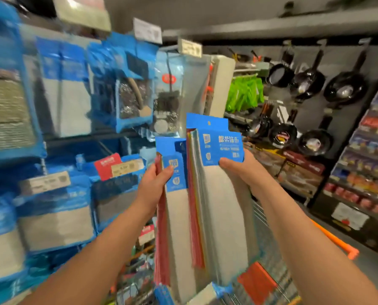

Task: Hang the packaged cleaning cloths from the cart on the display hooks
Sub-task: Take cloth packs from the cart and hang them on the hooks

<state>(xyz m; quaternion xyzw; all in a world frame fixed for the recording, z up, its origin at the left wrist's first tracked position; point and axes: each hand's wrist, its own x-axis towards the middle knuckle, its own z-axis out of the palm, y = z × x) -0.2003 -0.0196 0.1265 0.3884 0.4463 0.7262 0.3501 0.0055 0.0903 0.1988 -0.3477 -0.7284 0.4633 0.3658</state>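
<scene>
Both hands raised: left hand (156, 180) grips one cloth pack (177, 208), right hand (238, 170) another (218, 194).

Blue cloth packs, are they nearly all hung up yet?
Partly. Many blue-packaged cloths already hang on the display at left, though who hung them is unclear. Right now the left hand grips one blue-topped grey cloth pack and the right hand grips another blue-topped multicoloured cloth pack, neither on a hook yet. The orange-handled wire cart below still needs checking; its contents are mostly hidden.

The hanging packs (58, 89) on the left are motion-blurred, their labels unreadable; display hooks are hidden behind them.
</scene>
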